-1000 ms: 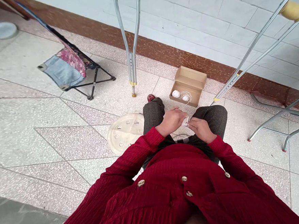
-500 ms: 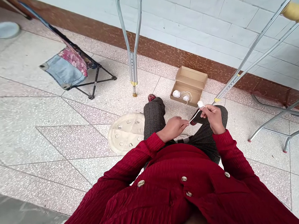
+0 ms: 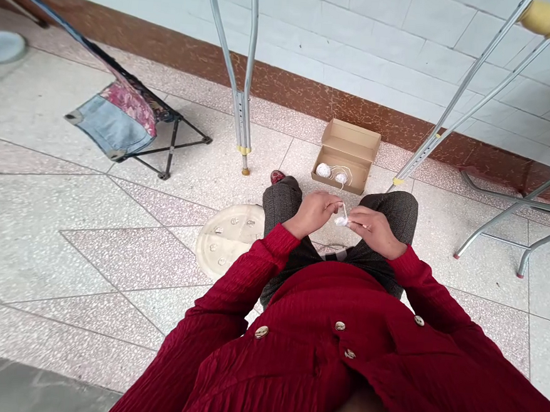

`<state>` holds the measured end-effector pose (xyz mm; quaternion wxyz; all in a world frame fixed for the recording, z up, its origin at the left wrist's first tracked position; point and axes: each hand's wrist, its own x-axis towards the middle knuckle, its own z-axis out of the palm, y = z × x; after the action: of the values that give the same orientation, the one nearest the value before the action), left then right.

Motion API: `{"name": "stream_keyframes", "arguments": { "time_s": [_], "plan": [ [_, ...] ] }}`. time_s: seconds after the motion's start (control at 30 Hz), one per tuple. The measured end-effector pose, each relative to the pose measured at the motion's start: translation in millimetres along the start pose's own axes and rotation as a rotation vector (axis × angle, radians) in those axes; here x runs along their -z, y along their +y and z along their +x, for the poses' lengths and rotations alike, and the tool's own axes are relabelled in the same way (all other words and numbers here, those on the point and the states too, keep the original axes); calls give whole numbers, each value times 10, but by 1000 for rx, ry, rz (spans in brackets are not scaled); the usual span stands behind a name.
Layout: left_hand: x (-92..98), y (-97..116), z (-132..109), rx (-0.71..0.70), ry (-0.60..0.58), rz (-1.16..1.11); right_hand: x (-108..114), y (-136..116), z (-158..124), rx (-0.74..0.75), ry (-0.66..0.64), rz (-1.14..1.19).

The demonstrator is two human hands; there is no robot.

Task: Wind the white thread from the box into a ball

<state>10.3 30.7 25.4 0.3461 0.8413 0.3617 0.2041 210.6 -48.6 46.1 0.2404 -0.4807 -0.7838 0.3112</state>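
I sit with my knees in grey trousers, both hands raised between them. My left hand [image 3: 315,212] pinches a thin white thread [image 3: 343,209] near its upper end. My right hand [image 3: 373,229] is closed on a small white ball of thread [image 3: 341,221] at its fingertips. The two hands almost touch. An open cardboard box [image 3: 345,155] lies on the floor just beyond my knees, with two white thread balls [image 3: 324,170] and loose thread in it.
Two metal crutches lean on the tiled wall, one crutch [image 3: 244,78] left of the box, another [image 3: 456,99] right of it. A folding stool [image 3: 125,117] stands at left. A round pale lid [image 3: 228,240] lies by my left knee. Metal chair legs [image 3: 514,216] are at right.
My right hand had drawn up and right, stretching the thread; it has come back down to meet my left hand, with the small ball between them.
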Motion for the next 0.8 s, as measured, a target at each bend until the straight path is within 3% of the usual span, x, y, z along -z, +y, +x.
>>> {"name": "stream_keyframes", "arguments": {
  "time_s": [0.1, 0.2, 0.27, 0.4, 0.5, 0.57, 0.73, 0.8],
  "plan": [
    [-160, 38, -45, 87, -76, -152, 80, -2, 42, -97, 259, 37],
    [-265, 145, -142, 83, -131, -184, 128, 125, 121, -219, 399, -139],
    [-247, 200, -187, 55, -135, -130, 110, 228, 163, -274, 372, -304],
    [-36, 185, -145, -25, -39, 56, -37, 294, 159, -252, 124, -488],
    [120, 84, -31, -71, 30, 115, -132, 208, 107, -138, -6, -380],
    [148, 15, 40, -39, 21, 49, -149, 134, 79, -77, 2, -204],
    [-75, -20, 44, 125, -128, -384, -150, 69, 71, -111, 253, 173],
    [-187, 27, -31, 163, -144, -420, -177, 117, 88, -189, 375, 221]
  ]
}}
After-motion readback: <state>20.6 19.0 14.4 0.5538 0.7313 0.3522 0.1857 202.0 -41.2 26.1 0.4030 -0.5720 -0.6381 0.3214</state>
